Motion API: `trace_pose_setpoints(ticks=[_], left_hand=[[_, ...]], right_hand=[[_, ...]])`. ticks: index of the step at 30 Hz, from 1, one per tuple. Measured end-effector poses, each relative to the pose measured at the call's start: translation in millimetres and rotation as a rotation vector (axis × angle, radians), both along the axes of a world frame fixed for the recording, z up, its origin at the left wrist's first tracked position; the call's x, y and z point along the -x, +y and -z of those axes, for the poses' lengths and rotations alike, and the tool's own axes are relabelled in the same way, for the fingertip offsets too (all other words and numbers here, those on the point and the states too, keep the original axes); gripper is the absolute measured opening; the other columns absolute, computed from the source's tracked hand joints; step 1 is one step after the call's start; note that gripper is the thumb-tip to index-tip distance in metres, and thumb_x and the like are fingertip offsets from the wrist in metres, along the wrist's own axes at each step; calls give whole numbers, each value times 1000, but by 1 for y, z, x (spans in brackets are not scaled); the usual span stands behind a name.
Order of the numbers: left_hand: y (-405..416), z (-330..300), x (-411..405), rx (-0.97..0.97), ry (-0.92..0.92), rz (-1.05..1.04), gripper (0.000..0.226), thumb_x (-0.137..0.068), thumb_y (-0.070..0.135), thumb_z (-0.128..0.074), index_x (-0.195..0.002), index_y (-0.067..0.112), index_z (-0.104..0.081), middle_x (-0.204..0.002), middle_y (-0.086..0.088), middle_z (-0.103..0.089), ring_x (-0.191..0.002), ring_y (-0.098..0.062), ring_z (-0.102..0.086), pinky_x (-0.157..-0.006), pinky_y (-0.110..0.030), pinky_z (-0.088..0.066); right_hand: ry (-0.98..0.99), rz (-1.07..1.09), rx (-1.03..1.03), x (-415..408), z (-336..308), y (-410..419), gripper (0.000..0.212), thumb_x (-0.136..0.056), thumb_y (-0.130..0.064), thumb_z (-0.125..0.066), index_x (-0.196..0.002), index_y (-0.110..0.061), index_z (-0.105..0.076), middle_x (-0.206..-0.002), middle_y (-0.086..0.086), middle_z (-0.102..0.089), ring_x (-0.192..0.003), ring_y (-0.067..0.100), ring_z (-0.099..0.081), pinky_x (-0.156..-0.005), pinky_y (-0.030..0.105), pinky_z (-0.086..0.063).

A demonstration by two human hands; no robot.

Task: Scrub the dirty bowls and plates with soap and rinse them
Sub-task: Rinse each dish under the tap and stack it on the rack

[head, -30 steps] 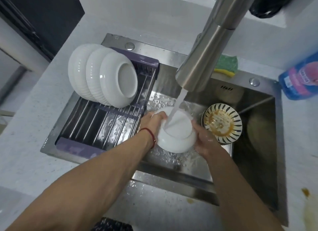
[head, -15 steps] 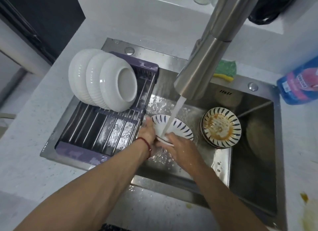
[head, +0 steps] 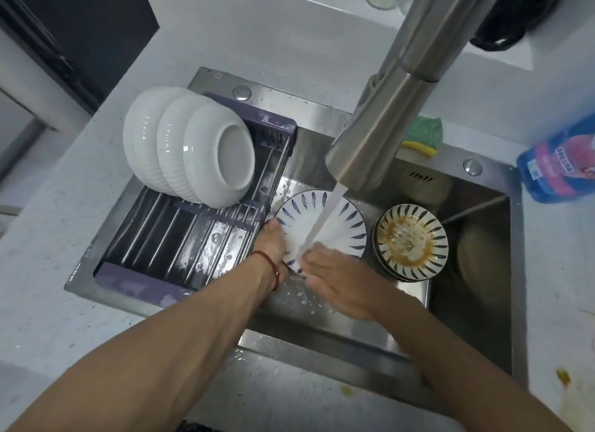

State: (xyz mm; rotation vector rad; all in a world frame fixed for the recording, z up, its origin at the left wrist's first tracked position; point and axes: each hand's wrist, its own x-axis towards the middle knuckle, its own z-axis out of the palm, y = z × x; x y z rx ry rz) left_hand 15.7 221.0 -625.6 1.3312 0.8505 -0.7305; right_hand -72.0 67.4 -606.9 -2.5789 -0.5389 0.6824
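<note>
A: Two hands on one plate (head: 322, 225). Left hand (head: 272, 243) grips its left rim, thumb over the edge. Right hand (head: 341, 281) is flat on the near rim, fingers (head: 317, 254) spread over the face; can't tell if anything is pinched under it. No sponge in either hand.

B: Where's the plate?

A: Tilted up in the sink (head: 483, 302), directly under the tap (head: 380, 125), stream (head: 322, 219) landing mid-face. Looks like a rinse.

B: Risks?

A: Main one: slip. Wet glazed rim, probably soapy, held mostly by the left thumb. If it goes, it falls onto steel or into the dirty stack (head: 412, 241) just to its right. Chip risk both ways.

B: Splash?

A: Likely. The tilted face could throw water off toward the front edge; drops already sit there. It could also wash soap onto the rack (head: 193, 238) beside it, where three clean bowls (head: 193, 148) lean.

B: Anything further out?

A: Sponge (head: 421, 135) sits behind the tap, soap bottle (head: 560, 170) on the counter at right. Reaching for either one-handed would leave the plate on a single wet grip. The stack carries orange residue, so it isn't scrubbed yet.
</note>
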Motion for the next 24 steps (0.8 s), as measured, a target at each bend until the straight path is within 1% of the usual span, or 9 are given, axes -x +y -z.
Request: trace_pose_setpoints(ticks=[3,6,10,13,16,18,20,22,24], left_hand=[[-10,28,11,-7,-39,23,50,-96,64,-33,-122,30,-59,-135,-14,-66,-122,-38,-65,-100,-65,-53],[-19,41,26,0,-52,16,36,-103,47,-28,-86,33,-56,-122,-26,-66,-112,-44,-68,-91,-68,-56],[-12,-2,18,45,13,-130,34,-113,30,-28,-100,19,-57,-104,-18,-70,-90,-27,-71,-84,-40,-61],[-2,-3,14,-76,-40,-35,40,-114,35,-28,-135,16,-56,-134,-12,-62,-124,-31,-61,-112,-50,-48],[-6,-4,23,-167,-96,98,45,-114,31,-26,-151,15,-46,-157,-11,-45,-144,-33,-44,-122,-53,-34],[-11,-2,29,-208,-111,107,46,-115,27,-26,-155,14,-42,-161,-12,-41,-147,-33,-40,-123,-49,-32],[-11,0,25,-236,-111,59,46,-114,26,-29,-156,14,-40,-157,-12,-46,-142,-35,-47,-119,-46,-38],[-13,2,19,-153,-66,-29,44,-111,39,-36,-147,17,-49,-138,-16,-63,-119,-36,-65,-104,-52,-54],[-25,-9,15,24,-84,-94,53,-103,59,-43,-138,20,-53,-114,-15,-72,-97,-32,-72,-92,-54,-60]], right_hand=[[-50,167,332,2,5,-21,74,-102,-56,-7,-163,-16,4,-170,6,15,-157,24,15,-129,45,-6],[-45,333,339,-34,22,12,73,-106,-53,-16,-161,-16,15,-165,12,27,-152,30,26,-128,52,1],[36,90,8,-23,22,37,60,-108,-50,-13,-163,-28,-13,-172,3,-8,-158,18,2,-129,43,2],[-188,-58,-26,17,20,-7,53,-111,-43,-29,-159,-22,-35,-168,2,-27,-157,20,-18,-128,37,-12],[-281,54,145,24,31,-44,76,-87,0,-66,-157,-11,-37,-165,15,-31,-153,31,-27,-122,49,-31],[-238,146,210,10,32,-37,92,-75,14,-66,-158,-9,-32,-163,19,-32,-152,35,-30,-119,54,-35],[-246,158,129,3,34,-24,77,-87,12,-52,-157,-15,-37,-159,17,-40,-146,36,-40,-116,56,-38],[-274,232,-8,5,27,-10,49,-103,-12,-48,-150,-22,-50,-147,9,-57,-128,27,-60,-109,41,-48],[-150,494,-156,7,13,7,34,-99,-18,-65,-133,-17,-68,-121,-3,-71,-90,1,-69,-84,2,-46]])
